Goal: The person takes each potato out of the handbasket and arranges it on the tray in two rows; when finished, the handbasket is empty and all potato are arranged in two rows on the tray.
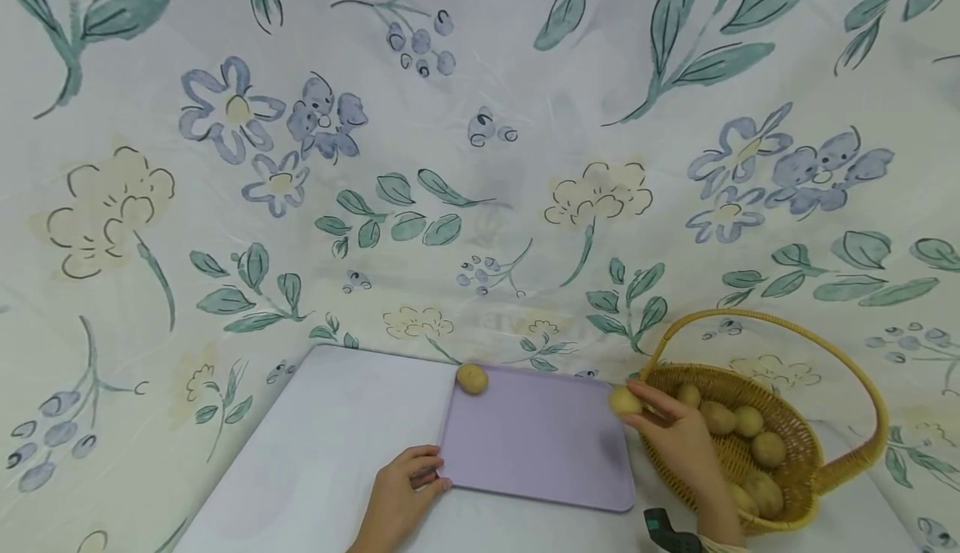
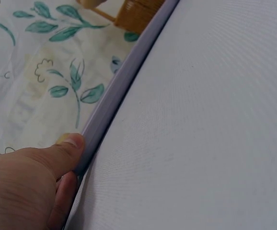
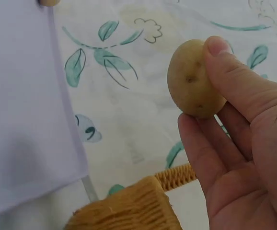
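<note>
A potato (image 3: 191, 79) is pinched between the thumb and fingers of my right hand (image 1: 678, 436), above the far right corner of a pale purple tray (image 1: 536, 444). My left hand (image 1: 405, 490) holds the tray at its near left corner, with the thumb (image 2: 71, 141) on the rim and fingers beneath it. A second potato (image 1: 472, 379) lies at the far left corner of the tray. Several more potatoes (image 1: 768, 449) lie in a yellow-brown wicker basket (image 1: 806, 486) just right of my right hand.
The basket's tall arched handle (image 1: 780, 319) rises over it. Tray and basket stand on a white table (image 1: 300, 444). A floral cloth (image 1: 420, 119) hangs behind the table and spreads around its sides.
</note>
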The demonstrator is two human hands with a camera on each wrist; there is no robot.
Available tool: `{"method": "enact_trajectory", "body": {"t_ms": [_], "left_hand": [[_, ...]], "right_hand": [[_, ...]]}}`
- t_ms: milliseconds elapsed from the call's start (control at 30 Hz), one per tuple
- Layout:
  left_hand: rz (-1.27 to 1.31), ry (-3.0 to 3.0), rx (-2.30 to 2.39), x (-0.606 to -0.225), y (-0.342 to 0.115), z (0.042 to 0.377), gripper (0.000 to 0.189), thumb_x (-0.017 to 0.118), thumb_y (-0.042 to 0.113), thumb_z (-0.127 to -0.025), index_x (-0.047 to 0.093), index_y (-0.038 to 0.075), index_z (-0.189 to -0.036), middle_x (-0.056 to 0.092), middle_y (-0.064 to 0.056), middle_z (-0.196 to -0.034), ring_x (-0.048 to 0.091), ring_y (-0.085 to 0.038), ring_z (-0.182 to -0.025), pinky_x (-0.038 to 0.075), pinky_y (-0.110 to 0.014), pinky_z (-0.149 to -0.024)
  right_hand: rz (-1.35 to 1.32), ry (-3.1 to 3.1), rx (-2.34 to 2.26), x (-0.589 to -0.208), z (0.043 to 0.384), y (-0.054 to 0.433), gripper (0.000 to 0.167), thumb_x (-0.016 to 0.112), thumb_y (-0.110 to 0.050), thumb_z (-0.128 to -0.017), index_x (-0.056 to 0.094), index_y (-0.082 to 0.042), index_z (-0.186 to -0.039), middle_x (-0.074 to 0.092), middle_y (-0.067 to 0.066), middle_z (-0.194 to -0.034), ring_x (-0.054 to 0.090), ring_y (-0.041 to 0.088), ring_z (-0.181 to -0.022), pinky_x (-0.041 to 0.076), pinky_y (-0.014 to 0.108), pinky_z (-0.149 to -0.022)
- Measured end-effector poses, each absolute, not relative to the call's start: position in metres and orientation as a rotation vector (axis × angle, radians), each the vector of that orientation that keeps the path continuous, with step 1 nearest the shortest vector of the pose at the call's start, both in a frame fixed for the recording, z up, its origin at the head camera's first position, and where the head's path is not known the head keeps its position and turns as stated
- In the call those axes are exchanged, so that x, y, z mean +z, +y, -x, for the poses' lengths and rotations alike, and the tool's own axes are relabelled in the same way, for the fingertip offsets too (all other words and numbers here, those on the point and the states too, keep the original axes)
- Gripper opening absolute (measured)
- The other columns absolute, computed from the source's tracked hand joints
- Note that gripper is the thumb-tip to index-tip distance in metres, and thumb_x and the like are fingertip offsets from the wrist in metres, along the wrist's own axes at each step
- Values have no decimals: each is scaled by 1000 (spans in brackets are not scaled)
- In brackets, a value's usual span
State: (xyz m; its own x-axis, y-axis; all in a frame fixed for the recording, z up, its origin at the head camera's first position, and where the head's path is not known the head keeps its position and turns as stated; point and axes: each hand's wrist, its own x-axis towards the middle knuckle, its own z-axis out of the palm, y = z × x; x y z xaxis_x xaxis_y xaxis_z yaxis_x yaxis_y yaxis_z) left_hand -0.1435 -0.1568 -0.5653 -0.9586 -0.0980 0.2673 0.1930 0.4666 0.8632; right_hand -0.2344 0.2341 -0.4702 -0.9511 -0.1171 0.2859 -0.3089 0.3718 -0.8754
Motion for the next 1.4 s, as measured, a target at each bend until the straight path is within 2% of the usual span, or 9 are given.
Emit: {"method": "enact_trajectory", "body": {"t_ms": [167, 233, 333, 400, 600, 800, 1067, 1267, 1400], "left_hand": [[62, -2443, -1502, -566, -158, 144, 25, 86, 8, -79, 77, 2, -102, 71, -11, -120, 74, -27, -104, 63, -15, -86], [57, -2449, -1515, -566, -158, 145, 25, 86, 8, -80, 76, 2, -102, 71, -11, -121, 73, -27, -104, 63, -15, -87], [58, -2455, -1525, -566, -157, 145, 25, 86, 9, -80, 76, 2, -102, 71, -11, -121, 73, -28, -104, 63, -16, -87], [63, -2465, -1516, -566, -158, 145, 26, 86, 9, -80, 76, 1, -103, 70, -12, -122, 73, -28, -105, 63, -16, -87], [67, -2499, -1491, -564, -159, 144, 28, 85, 10, -81, 76, 0, -105, 69, -11, -124, 73, -28, -106, 63, -16, -87], [93, -2483, -1488, -564, -158, 144, 28, 85, 12, -81, 76, 0, -105, 70, -13, -122, 73, -28, -104, 63, -16, -87], [68, -2504, -1489, -564, -159, 145, 28, 85, 11, -81, 76, 0, -105, 69, -10, -124, 73, -27, -106, 63, -15, -87], [53, -2516, -1510, -566, -160, 145, 27, 85, 11, -81, 76, 1, -105, 69, -10, -125, 73, -27, -107, 62, -13, -87], [39, -2516, -1522, -566, -161, 146, 27, 85, 12, -82, 77, 2, -105, 69, -9, -125, 73, -26, -106, 61, -12, -87]], "right_hand": [[-380, -2440, 1684, -474, 241, 224, 51, 83, -15, -86, 67, -5, -133, 66, 9, -139, 55, -16, -118, 58, 10, -94], [-380, -2430, 1698, -475, 244, 219, 52, 84, -15, -85, 67, -3, -132, 67, 9, -137, 54, -17, -119, 57, 10, -95], [-386, -2422, 1712, -476, 246, 212, 52, 85, -14, -83, 68, -2, -131, 68, 1, -135, 54, -17, -119, 58, 10, -95], [-405, -2418, 1721, -477, 247, 208, 52, 85, -12, -83, 67, -1, -131, 68, 2, -135, 56, -16, -117, 58, 11, -94], [-466, -2367, 1770, -482, 251, 192, 51, 83, -4, -83, 65, 5, -130, 61, 25, -139, 58, -14, -115, 60, 13, -93], [-487, -2352, 1810, -486, 258, 177, 51, 84, -4, -82, 67, 3, -130, 62, 23, -140, 56, -13, -120, 59, 15, -96], [-462, -2364, 1854, -488, 258, 160, 52, 84, -2, -81, 67, 2, -130, 64, 19, -138, 60, -11, -116, 60, 16, -96], [-407, -2400, 1849, -490, 257, 150, 51, 86, -5, -80, 70, -5, -128, 66, 14, -138, 60, -10, -115, 60, 21, -98], [-409, -2384, 1859, -493, 258, 143, 51, 86, -2, -78, 70, -3, -127, 66, 16, -137, 61, -10, -114, 61, 20, -97]]}}
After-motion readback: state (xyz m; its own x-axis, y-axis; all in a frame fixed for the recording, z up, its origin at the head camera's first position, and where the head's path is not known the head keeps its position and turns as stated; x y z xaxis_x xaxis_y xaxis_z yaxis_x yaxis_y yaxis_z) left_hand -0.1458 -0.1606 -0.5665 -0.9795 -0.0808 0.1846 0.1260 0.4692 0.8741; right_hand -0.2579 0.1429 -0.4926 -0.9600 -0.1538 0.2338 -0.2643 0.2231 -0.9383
